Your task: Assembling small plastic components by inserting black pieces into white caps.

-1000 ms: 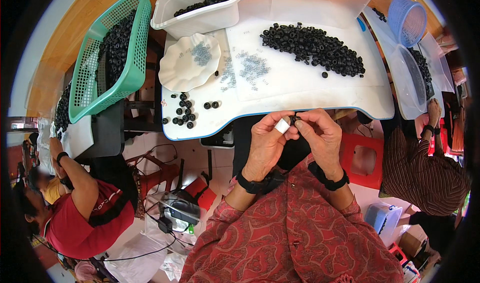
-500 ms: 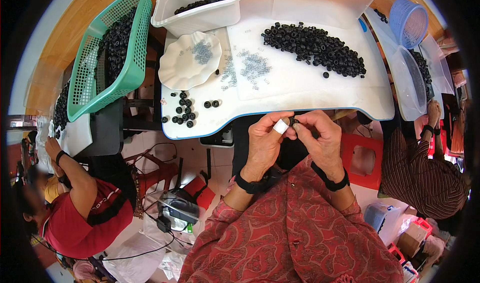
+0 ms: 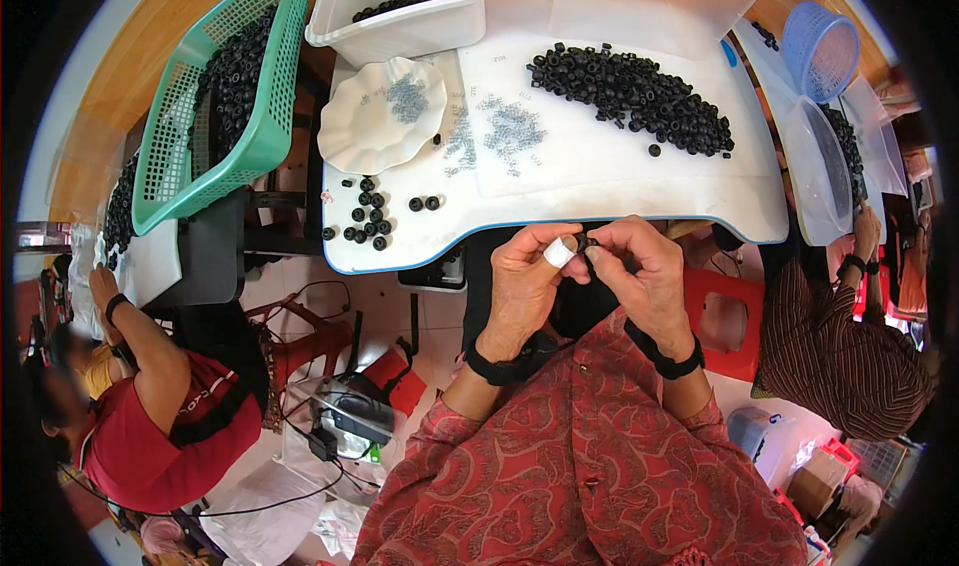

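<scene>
My left hand (image 3: 526,281), with white tape round its thumb, is closed in a pinch on a small round black part (image 3: 587,240). My right hand (image 3: 644,271) pinches the same part from the other side, just off the table's front edge. Fingers cover most of the part. On the white table (image 3: 599,191), a heap of similar black parts (image 3: 634,96) lies beyond my hands. Several loose black parts (image 3: 378,228) sit at the left front. Tiny silvery pieces (image 3: 511,134) are scattered at the table's middle, with more on a white scalloped plate (image 3: 345,136).
A white tub (image 3: 400,34) of black parts stands at the back left, beside a green basket (image 3: 195,198) of them. A clear panel (image 3: 649,11) rises at the back. One co-worker in red (image 3: 180,426) is at left, another in stripes (image 3: 844,356) at right.
My hands keep their pinch on the black part, with only slight finger movement. The whole view has shifted a little. The table's contents look the same.
</scene>
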The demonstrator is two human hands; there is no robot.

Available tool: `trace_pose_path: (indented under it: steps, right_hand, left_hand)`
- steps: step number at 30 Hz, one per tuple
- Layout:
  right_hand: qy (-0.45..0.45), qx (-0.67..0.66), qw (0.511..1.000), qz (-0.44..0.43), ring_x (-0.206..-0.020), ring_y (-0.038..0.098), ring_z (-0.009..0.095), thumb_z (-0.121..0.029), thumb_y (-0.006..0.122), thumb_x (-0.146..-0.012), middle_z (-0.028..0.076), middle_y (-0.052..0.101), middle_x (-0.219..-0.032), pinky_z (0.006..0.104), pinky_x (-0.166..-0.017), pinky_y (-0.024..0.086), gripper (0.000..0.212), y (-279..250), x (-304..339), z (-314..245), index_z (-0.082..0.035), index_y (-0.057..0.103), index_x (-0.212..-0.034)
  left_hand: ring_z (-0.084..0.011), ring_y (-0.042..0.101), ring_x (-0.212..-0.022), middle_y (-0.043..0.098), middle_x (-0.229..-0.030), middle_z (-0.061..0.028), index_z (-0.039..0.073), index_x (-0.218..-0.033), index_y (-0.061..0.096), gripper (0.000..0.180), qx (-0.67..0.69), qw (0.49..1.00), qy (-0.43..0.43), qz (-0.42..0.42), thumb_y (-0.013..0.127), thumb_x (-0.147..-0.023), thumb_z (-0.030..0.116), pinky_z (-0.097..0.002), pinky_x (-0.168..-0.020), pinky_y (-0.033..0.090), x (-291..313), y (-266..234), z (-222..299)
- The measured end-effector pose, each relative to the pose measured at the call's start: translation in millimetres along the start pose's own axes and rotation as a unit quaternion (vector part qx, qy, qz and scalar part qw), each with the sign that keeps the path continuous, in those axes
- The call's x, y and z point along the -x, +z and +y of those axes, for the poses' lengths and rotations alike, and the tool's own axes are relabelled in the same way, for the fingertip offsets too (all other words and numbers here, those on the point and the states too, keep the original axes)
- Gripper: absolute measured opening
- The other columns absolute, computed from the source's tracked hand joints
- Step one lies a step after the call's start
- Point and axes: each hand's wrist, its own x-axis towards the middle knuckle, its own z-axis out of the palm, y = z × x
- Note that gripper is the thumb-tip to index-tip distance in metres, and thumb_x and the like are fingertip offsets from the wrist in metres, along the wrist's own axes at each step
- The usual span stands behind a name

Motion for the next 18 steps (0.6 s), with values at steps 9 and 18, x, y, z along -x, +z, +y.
trace_pose_path:
  steps: [9,18]
  right_hand:
    - [0.031,-0.036,0.999,0.004,-0.073,0.065,0.01,0.006,0.062,-0.084,0.006,0.064,-0.083,0.0228,-0.063,0.053,0.01,1.2,2.1,2.9,0.002,0.061,-0.093]
    - [0.024,0.0,0.999,-0.021,-0.07,0.064,0.01,0.004,0.063,-0.083,0.006,0.063,-0.084,0.0235,-0.06,0.051,0.01,-1.8,0.0,-4.5,0.001,0.062,-0.093]
  left_hand:
    - [-0.0146,0.064,-0.07,0.064,-0.084,-0.0073,-0.005,-0.107,0.064,0.022,0.015,1.0,-0.013,0.007,0.058,-0.095,0.012,-0.027,-0.065,0.055,1.6,0.5,2.6]
    - [-0.0139,0.064,-0.07,0.064,-0.087,-0.0075,-0.003,-0.107,0.065,0.018,-0.036,0.999,0.001,-0.015,0.057,-0.092,0.001,-0.0255,-0.064,0.054,1.7,-3.8,4.8]
